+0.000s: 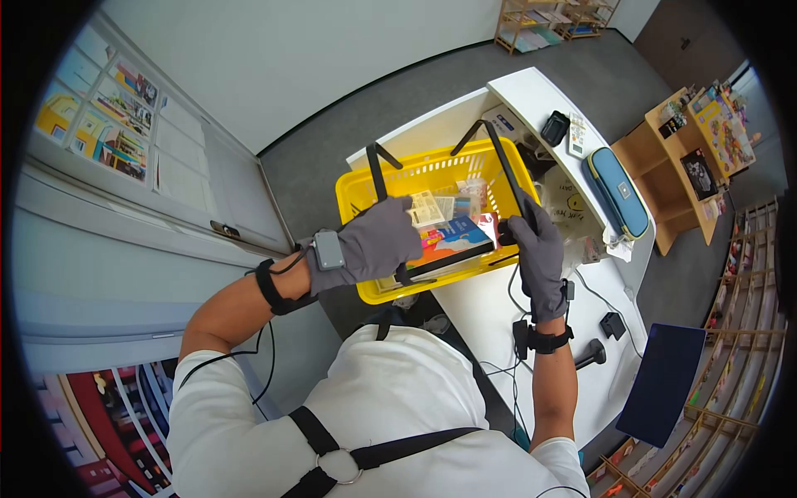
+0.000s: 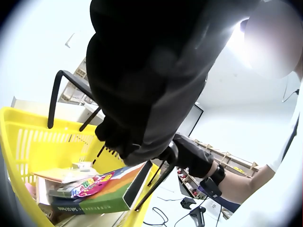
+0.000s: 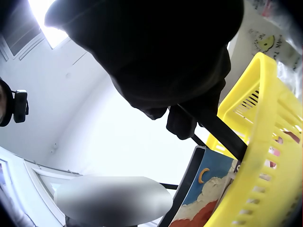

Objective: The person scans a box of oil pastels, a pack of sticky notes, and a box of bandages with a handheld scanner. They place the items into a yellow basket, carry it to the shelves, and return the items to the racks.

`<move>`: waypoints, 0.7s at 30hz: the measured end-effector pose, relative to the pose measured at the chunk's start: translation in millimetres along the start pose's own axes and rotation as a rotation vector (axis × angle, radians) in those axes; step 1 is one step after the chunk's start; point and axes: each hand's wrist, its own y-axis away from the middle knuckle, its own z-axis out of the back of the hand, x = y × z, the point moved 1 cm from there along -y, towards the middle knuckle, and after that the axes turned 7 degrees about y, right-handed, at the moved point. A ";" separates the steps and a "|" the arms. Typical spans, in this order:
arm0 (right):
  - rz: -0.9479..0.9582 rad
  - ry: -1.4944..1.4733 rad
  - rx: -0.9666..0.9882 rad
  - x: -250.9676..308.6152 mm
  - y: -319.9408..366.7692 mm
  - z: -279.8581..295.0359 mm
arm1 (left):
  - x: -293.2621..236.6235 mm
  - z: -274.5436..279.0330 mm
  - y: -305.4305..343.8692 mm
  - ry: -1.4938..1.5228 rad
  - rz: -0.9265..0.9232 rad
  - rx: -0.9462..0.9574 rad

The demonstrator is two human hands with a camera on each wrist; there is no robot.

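A yellow shopping basket [image 1: 423, 173] with two black handles is in front of me, beside the white desk. My gloved left hand [image 1: 374, 245] grips the left handle [image 1: 376, 176], fingers curled round it above the basket. The right handle [image 1: 507, 166] is held by my gloved right hand [image 1: 540, 257] on the other side. Inside lie a colourful box [image 2: 111, 191] marked as soft oil pastels, a pale yellow packet [image 1: 426, 209] and several small packs. In the right wrist view, the handle [image 3: 227, 138] runs from under the dark glove down to the basket wall [image 3: 265, 127].
On the white desk [image 1: 473, 311] are a handheld scanner [image 1: 591, 355], cables and a small black block [image 1: 613, 325]. A blue case [image 1: 616, 192], white calculator-like device [image 1: 576, 137] and black item [image 1: 554, 129] sit on its raised ledge. A dark monitor [image 1: 660, 383] and wooden shelves [image 1: 664, 187] stand right.
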 end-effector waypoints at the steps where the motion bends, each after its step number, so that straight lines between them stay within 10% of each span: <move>1: -0.011 0.002 0.014 2.1 2.0 -2.4 | 4.2 3.8 -3.6 0.029 -0.013 -0.077; 14: 0.053 0.089 0.180 9.5 29.9 -36.7 | -7.5 0.2 -65.1 0.259 0.024 -0.950; 21: -0.057 0.121 0.235 41.8 41.8 -41.8 | -9.3 -19.8 -77.1 0.701 0.188 -1.009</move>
